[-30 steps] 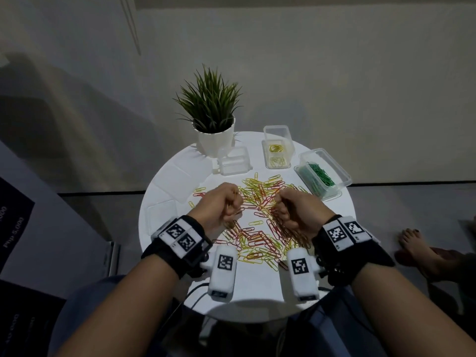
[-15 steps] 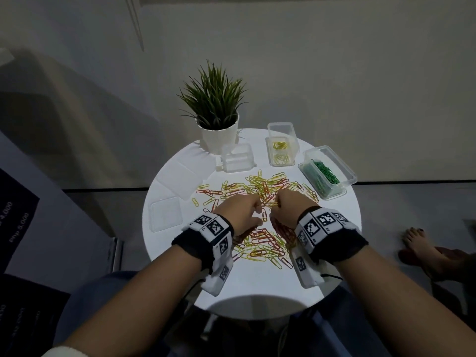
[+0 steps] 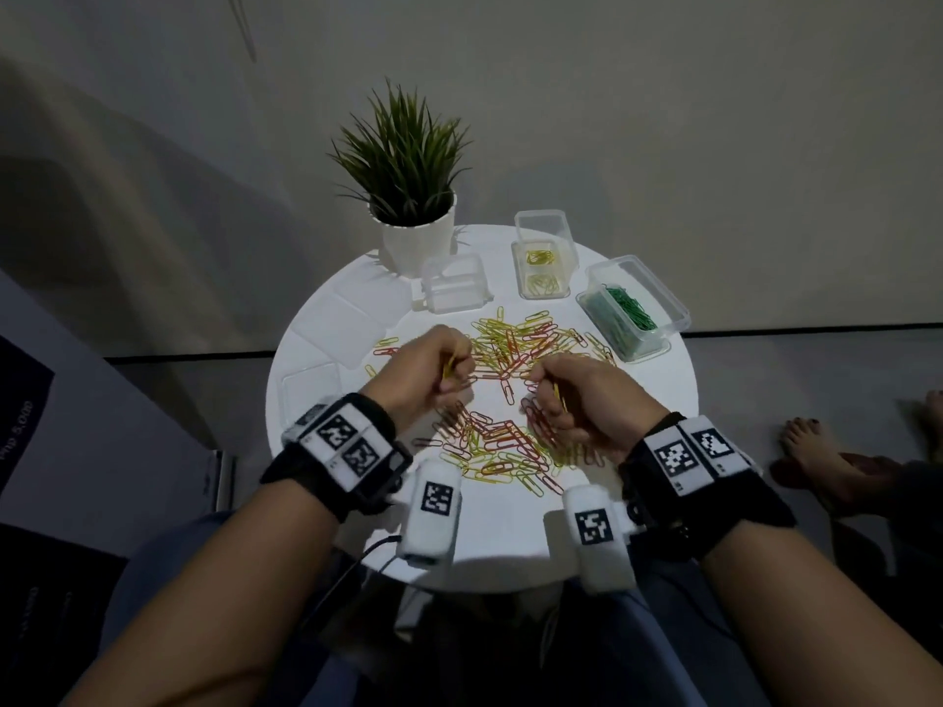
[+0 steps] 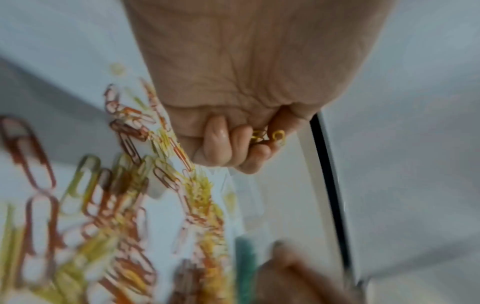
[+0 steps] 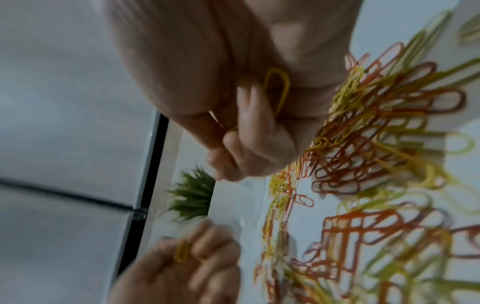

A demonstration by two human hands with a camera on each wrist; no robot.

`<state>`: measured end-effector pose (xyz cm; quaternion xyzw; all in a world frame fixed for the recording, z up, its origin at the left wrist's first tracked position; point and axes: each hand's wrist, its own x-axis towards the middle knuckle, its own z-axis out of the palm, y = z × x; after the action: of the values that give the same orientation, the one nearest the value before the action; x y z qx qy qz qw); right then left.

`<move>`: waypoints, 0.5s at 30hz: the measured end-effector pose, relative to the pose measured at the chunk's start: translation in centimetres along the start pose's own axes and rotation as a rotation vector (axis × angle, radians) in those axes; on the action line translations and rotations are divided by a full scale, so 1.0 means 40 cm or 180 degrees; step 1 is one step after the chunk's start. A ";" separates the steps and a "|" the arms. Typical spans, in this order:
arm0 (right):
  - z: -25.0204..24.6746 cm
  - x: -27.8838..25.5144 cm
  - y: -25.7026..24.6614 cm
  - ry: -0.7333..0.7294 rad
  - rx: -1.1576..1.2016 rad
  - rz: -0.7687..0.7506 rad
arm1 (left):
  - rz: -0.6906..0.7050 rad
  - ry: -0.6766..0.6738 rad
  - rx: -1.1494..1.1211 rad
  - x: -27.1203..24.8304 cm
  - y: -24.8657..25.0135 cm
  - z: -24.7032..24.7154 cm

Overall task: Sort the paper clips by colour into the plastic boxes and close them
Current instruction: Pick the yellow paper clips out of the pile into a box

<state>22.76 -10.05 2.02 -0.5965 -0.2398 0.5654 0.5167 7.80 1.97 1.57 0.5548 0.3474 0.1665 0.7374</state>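
A heap of yellow, red and orange paper clips [image 3: 502, 400] covers the middle of the round white table [image 3: 658, 395]. My left hand [image 3: 451, 375] hovers over the heap's left side, its fingers curled round yellow clips [image 4: 270, 136]. My right hand [image 3: 548, 400] is over the right side and grips yellow clips [image 5: 276, 88] in its curled fingers. At the back stand three clear boxes: an empty one [image 3: 454, 283], one with a few yellow clips [image 3: 543, 267], and one with green clips [image 3: 630, 308].
A potted plant [image 3: 411, 196] stands at the table's far edge behind the empty box. Clear lids [image 3: 344, 324] lie flat on the table's left side. A person's bare foot [image 3: 826, 461] rests on the floor to the right.
Both hands dipped palm-down into the heap half a second ago. They have now risen again as fists, each with yellow clips in it.
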 end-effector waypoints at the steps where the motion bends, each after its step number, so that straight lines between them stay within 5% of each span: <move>1: 0.008 -0.007 0.010 -0.0002 -0.0404 -0.0069 | -0.0043 -0.0063 -0.0674 -0.015 0.007 -0.012; 3: 0.020 -0.020 0.027 -0.0088 -0.1649 -0.0295 | -0.0071 -0.0138 -0.1133 -0.042 0.009 -0.030; 6: 0.043 -0.038 0.057 -0.0209 -0.3376 -0.0615 | -0.0166 -0.0051 -0.0803 -0.071 -0.002 -0.044; 11: 0.066 -0.040 0.093 -0.0093 -0.4242 -0.0391 | 0.0429 -0.0075 0.2459 -0.109 -0.053 -0.050; 15: 0.075 -0.030 0.075 0.0092 -0.4408 -0.0339 | 0.0376 -0.0216 0.3540 -0.120 -0.080 -0.047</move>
<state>18.79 -11.10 0.39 -0.7838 -0.5674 0.2481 0.0473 2.67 -0.81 -0.12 0.8838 0.3273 -0.0188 0.3339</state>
